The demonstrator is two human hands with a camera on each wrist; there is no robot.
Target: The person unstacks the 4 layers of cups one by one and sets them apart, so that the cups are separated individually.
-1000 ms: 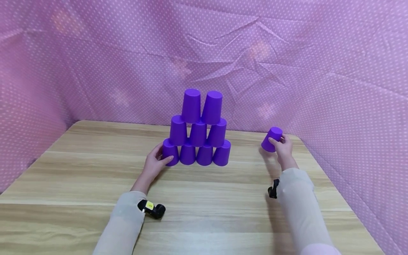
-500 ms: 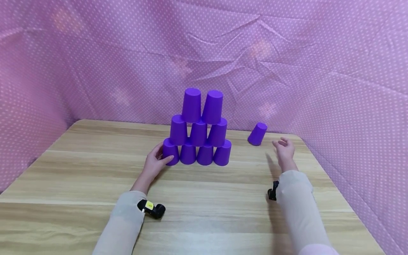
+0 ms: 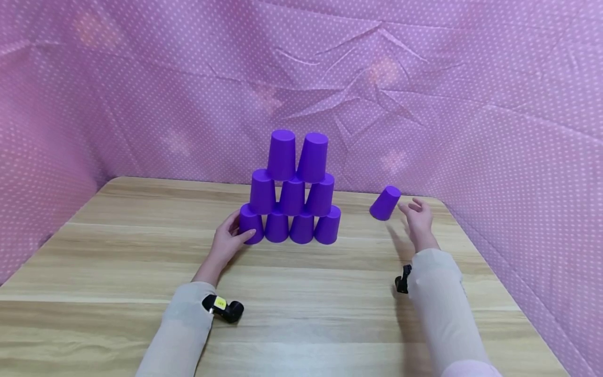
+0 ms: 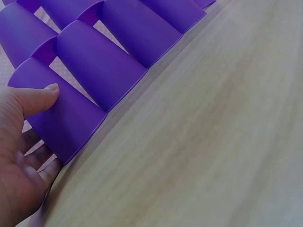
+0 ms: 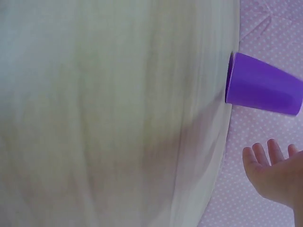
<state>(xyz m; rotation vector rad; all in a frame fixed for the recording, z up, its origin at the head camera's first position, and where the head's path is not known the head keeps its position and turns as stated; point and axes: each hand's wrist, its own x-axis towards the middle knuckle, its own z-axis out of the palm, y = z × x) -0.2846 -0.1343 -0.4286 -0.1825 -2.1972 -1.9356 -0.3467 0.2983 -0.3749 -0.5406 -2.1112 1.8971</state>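
Observation:
Purple cups (image 3: 292, 197) stand mouth down in a stack of three rows, with two on top. My left hand (image 3: 227, 242) holds the leftmost bottom cup (image 3: 251, 224), thumb across its front and fingers along its outer side. Closer up, the left wrist view shows the thumb (image 4: 40, 98) against that cup's wall. On the right, a single purple cup (image 3: 385, 202) leans with its base up and to the right. Beside it my right hand (image 3: 419, 222) has loosely bent fingers and holds nothing. A gap separates this hand (image 5: 274, 175) from the lone cup (image 5: 265, 85) in the right wrist view.
Light wood tabletop (image 3: 301, 309) lies under the stack and both arms. A pink dotted cloth (image 3: 198, 104) hangs behind the table and along both sides. Each wrist wears a small black camera, such as the left one (image 3: 226, 309).
My right hand has let go of the lone cup, which is now left of its fingers. Since half a second ago that cup has shifted slightly right and nearer. The left hand stays put.

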